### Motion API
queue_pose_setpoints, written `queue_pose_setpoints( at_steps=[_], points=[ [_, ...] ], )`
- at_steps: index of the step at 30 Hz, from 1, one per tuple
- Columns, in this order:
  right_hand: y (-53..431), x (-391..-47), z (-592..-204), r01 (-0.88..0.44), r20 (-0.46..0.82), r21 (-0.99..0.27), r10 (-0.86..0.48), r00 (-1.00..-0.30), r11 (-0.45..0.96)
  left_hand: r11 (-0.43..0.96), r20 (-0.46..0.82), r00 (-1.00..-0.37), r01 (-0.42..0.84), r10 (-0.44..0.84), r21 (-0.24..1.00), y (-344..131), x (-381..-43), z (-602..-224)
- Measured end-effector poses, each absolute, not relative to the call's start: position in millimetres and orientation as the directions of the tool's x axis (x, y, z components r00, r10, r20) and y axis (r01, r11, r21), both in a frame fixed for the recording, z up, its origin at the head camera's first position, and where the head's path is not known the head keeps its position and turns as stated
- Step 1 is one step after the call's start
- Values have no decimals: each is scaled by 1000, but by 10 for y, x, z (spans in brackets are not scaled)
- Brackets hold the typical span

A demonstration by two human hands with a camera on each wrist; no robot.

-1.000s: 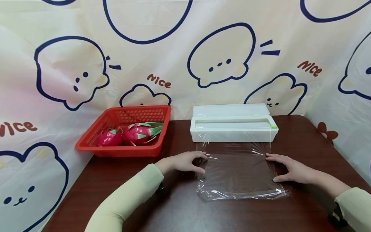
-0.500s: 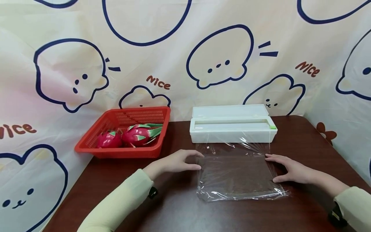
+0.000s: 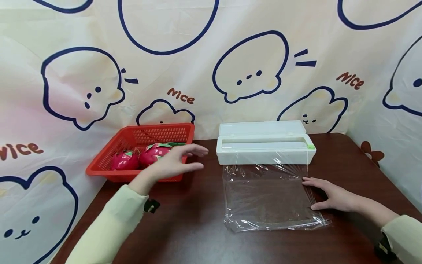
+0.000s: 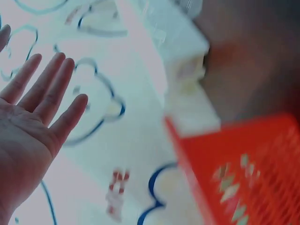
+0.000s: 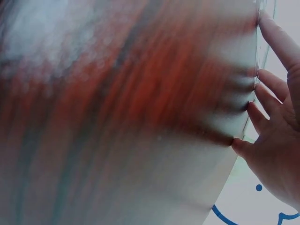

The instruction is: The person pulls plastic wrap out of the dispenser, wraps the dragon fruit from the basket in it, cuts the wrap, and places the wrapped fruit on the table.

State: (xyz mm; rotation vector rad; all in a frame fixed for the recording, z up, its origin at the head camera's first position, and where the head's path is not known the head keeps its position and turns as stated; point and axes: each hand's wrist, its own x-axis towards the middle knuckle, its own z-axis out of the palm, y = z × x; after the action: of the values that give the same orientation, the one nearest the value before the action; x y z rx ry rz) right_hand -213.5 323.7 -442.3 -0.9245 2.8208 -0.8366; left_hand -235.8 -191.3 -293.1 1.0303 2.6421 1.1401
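Note:
In the head view my left hand (image 3: 171, 161) is in the air over the right edge of the red plastic basket (image 3: 103, 173), fingers extended and holding nothing. Two pink dragon fruits lie in that basket; the left one (image 3: 125, 160) shows fully, and the right one (image 3: 152, 154) is partly behind the hand. A sheet of clear plastic wrap (image 3: 267, 200) stretches over the table from a white dispenser box (image 3: 263, 157). On the wrap's right edge rests my right hand (image 3: 339, 198), fingers spread, fingertips on the table in the right wrist view.
The dispenser's lid (image 3: 262, 127) stands raised against the patterned cloth backdrop (image 3: 204, 73). A small green piece (image 3: 310, 146) sits at the box's right end. Everything rests on a dark brown wooden table (image 3: 197, 234).
My left hand has left the wrap's left edge and moved left and up to the basket. The right hand stays on the wrap's right edge.

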Motion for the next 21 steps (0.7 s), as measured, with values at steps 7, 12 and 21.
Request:
queue_pose_setpoints(
  at_steps=[7,12,21],
  points=[
    [3243,-2131,-4431,-548,121,-493,-570,-813,676,541,192,-856,461,479,704,-2351,-2517,-2628],
    [3252,-2135,-4451,-564,137,-486,-579,-804,668,606,150,-895,400,421,688,-2577,-2681,-2544],
    [3227,-2144,-4386,-501,53,-505,-554,-831,703,653,62,-928,306,368,693,-2887,-2963,-2554]
  ],
)
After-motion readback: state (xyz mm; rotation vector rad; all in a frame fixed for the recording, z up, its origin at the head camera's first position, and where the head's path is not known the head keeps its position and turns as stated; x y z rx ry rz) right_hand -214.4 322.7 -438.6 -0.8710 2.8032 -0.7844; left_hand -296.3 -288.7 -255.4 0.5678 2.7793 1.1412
